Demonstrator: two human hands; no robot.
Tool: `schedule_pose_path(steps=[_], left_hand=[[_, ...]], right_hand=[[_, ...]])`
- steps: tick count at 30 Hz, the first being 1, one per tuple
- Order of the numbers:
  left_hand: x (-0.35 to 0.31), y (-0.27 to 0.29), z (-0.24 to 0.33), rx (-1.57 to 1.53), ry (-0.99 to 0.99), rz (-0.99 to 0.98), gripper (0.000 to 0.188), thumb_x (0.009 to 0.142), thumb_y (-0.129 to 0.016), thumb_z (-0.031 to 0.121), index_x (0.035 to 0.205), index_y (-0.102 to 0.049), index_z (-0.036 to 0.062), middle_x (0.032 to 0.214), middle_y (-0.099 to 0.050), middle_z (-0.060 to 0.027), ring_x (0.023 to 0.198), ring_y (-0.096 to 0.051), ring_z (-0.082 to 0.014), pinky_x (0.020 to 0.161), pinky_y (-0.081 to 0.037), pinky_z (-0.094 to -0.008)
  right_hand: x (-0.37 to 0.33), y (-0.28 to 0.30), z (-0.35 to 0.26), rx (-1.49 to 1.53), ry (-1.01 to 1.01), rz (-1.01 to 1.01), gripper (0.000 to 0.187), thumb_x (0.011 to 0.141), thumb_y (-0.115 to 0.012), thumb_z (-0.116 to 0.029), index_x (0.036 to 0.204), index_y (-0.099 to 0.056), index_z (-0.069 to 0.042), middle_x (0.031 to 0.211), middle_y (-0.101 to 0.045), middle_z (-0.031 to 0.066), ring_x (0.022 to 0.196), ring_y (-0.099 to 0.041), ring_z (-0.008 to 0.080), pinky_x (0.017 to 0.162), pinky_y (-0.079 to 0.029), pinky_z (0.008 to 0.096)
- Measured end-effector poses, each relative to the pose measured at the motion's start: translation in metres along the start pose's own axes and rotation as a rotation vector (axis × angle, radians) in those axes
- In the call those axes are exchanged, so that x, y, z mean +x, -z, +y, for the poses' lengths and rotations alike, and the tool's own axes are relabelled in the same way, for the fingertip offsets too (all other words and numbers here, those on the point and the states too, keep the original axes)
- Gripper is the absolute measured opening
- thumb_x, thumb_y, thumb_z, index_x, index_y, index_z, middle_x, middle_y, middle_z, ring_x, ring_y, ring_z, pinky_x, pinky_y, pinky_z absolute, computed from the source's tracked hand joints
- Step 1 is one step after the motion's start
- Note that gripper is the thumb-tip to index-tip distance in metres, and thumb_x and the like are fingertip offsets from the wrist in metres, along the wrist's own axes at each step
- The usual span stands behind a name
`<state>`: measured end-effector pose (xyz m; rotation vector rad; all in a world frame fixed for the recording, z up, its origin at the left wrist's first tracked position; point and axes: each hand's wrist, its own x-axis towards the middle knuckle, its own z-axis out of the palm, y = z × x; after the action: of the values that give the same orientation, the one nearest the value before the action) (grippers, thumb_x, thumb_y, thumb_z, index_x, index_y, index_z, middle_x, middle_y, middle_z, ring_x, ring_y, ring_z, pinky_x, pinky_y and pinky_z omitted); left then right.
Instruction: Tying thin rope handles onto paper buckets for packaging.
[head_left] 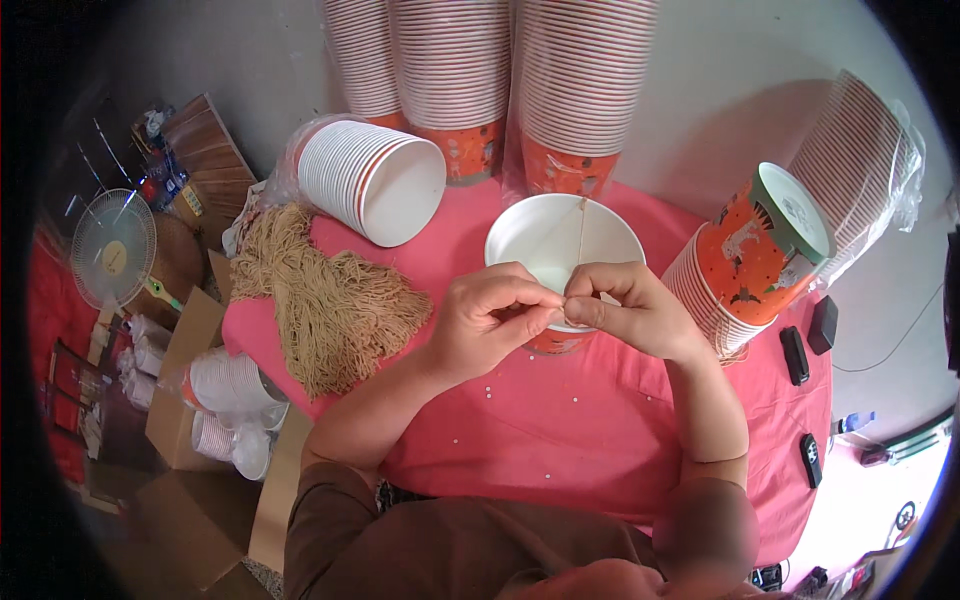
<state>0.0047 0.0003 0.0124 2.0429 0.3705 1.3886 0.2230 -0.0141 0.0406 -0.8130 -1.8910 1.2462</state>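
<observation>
A white paper bucket point(520, 232) with an orange printed outside stands in front of me, its mouth facing up. A thin tan string point(582, 235) hangs from its far rim and runs across the opening toward my fingers. My left hand point(495, 318) and my right hand point(640, 308) meet over the near rim, thumbs and forefingers pinched together. The string appears to end between the right fingertips. What the left fingertips pinch is too small to make out. A thick bundle of tan strings point(335, 305) lies on the table beyond my left forearm.
Tall stacks of nested buckets point(455, 70) rise against the wall. Another stack point(405, 190) lies sideways at the left. Upturned orange buckets point(750, 255) stand at the right, near small black devices point(794, 355). White specks dot the pink tablecloth point(590, 450). Cardboard boxes point(195, 350) and a fan point(115, 250) are leftward.
</observation>
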Motion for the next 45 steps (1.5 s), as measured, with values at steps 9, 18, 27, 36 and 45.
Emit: schedule_pose_path(steps=[9,18,27,36,45], left_hand=[[-0.002,0.002,0.013,-0.271,0.395,-0.025,0.004,0.092,-0.064,0.002,0.094,-0.062,-0.0004,0.081,-0.059,0.0030,0.067,-0.054,-0.0008,0.057,-0.045,-0.0191],[0.001,0.011,0.012,-0.622,0.703,-0.075,0.009,0.095,-0.062,0.009,0.098,-0.061,0.0005,0.076,-0.055,0.0044,0.058,-0.043,0.0007,0.048,-0.033,-0.0174],[0.002,0.015,0.002,-0.954,0.832,-0.108,0.015,0.100,-0.055,0.017,0.092,-0.060,0.0045,0.071,-0.053,0.0022,0.048,-0.034,-0.0014,0.043,-0.025,-0.0180],[0.001,0.012,0.001,-1.012,0.837,-0.058,0.017,0.100,-0.056,0.018,0.088,-0.060,0.0062,0.075,-0.059,0.0001,0.048,-0.036,-0.0013,0.043,-0.025,-0.0173],[-0.001,0.010,0.001,-0.933,0.781,-0.016,0.015,0.100,-0.059,0.017,0.091,-0.062,0.0052,0.076,-0.060,-0.0007,0.050,-0.038,-0.0008,0.043,-0.026,-0.0162]], right_hand=[[-0.001,-0.013,-0.012,-0.061,-0.019,0.083,0.016,0.097,-0.063,-0.014,0.091,-0.065,0.001,0.077,-0.062,-0.0007,0.072,-0.053,0.0042,0.063,-0.045,0.0254],[0.000,-0.021,-0.012,-0.370,0.304,0.229,0.011,0.081,-0.073,-0.001,0.089,-0.064,-0.004,0.073,-0.063,0.0022,0.068,-0.060,0.0152,0.071,-0.046,0.0305],[0.004,-0.017,-0.007,-0.561,0.500,0.261,0.018,0.076,-0.074,0.000,0.089,-0.064,-0.008,0.074,-0.064,0.0015,0.070,-0.063,0.0198,0.077,-0.045,0.0348],[0.005,-0.018,-0.009,-0.722,0.640,0.315,0.026,0.072,-0.078,-0.001,0.095,-0.069,-0.007,0.077,-0.066,0.0034,0.074,-0.064,0.0223,0.073,-0.045,0.0357],[0.003,-0.017,-0.010,-0.708,0.628,0.308,0.024,0.072,-0.077,-0.001,0.094,-0.069,-0.006,0.078,-0.067,0.0037,0.072,-0.065,0.0216,0.074,-0.045,0.0355]])
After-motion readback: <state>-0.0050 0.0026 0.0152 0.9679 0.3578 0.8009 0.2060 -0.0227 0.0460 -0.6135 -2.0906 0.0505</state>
